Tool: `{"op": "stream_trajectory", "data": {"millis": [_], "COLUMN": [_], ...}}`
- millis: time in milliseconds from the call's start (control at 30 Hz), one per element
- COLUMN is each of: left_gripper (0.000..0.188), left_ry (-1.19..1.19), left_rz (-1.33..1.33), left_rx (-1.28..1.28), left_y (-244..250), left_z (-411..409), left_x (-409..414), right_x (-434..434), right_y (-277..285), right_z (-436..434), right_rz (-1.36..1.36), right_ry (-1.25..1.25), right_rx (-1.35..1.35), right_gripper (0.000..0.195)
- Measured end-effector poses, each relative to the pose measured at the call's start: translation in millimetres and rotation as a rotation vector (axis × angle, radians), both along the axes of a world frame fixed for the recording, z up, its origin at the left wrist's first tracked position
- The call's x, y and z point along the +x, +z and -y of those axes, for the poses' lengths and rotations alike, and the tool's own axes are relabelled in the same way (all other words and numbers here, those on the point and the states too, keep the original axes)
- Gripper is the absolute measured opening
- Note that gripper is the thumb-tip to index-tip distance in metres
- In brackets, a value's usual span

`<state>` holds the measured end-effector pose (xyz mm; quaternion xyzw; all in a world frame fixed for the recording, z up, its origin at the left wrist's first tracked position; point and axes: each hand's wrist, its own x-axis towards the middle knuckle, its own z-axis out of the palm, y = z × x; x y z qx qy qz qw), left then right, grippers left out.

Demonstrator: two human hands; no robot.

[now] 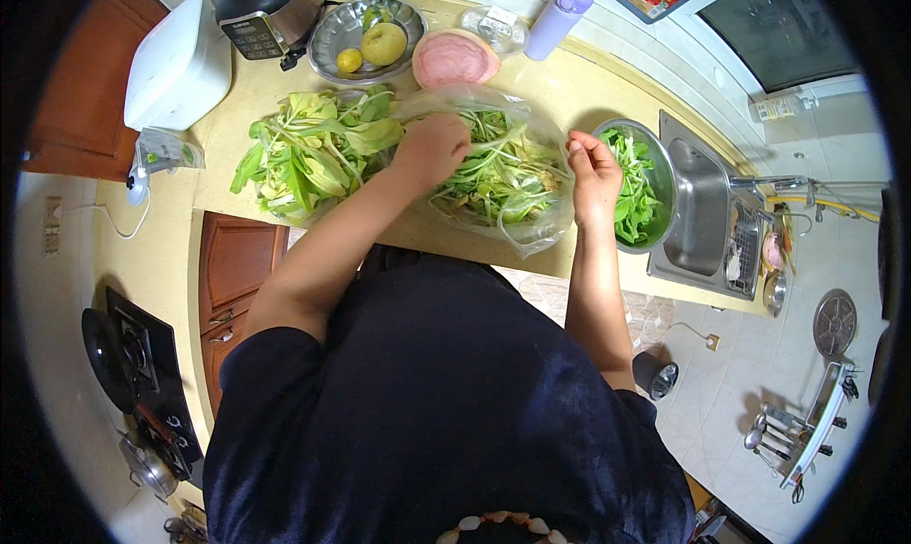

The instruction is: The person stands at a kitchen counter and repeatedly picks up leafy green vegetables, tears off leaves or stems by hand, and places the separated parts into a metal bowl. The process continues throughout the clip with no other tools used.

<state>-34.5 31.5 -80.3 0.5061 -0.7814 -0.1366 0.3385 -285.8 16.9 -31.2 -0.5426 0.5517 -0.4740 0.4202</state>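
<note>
My left hand [434, 149] is curled over the left side of a clear plastic bag [523, 242]. Inside the bag lie tangled green stalks and trimmings [498, 195], some of them yellowed. A pale stalk meets the fingertips of this hand; whether they grip it is unclear. To its left, leafy greens [313, 160] are heaped on the counter. My right hand [598, 177] is raised between the bag and a metal bowl [669, 217], thumb and forefinger together. I cannot make out anything between them. Loose green leaves [632, 195] fill much of the bowl.
Behind the greens stand a metal dish [324, 42] with yellow fruit, a pink-centred plate [455, 59], a clear plastic container [498, 35] and a purple bottle [559, 21]. A steel sink [701, 202] adjoins the bowl. A countertop appliance [267, 17] and white bin [174, 67] stand left.
</note>
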Motion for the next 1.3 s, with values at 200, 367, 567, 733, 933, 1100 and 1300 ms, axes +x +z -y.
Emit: {"op": "stream_trajectory", "data": {"millis": [200,367,567,733,933,1100,1300], "left_gripper": [0.015,0.016,0.023,0.031,0.027,0.025,0.02], "left_ry": [0.143,0.505,0.704,0.773,0.761,0.698,0.421], "left_rz": [-0.223,-0.052,0.177,0.22,0.203,0.125,-0.282], "left_rx": [0.188,0.059,0.201,-0.006,-0.091,-0.138,0.144], "left_y": [61,76,41,42,55,55,50], "left_z": [-12,-40,-69,-68,-63,-59,-49], "left_x": [44,121,169,160,152,141,87], "right_x": [-4,12,36,60,67,61,55], "right_y": [-8,-6,-13,-22,-34,-17,0], "right_z": [-10,-11,-7,-7,-2,-2,-5], "right_rz": [0.022,-0.142,-0.554,-0.912,-1.051,-0.905,-0.731], "right_ry": [0.018,0.148,0.341,0.46,0.449,0.414,0.32], "right_rx": [0.001,-0.01,-0.079,-0.3,-0.256,-0.321,-0.488], "right_gripper": [0.014,0.012,0.016,0.024,0.018,0.015,0.018]}}
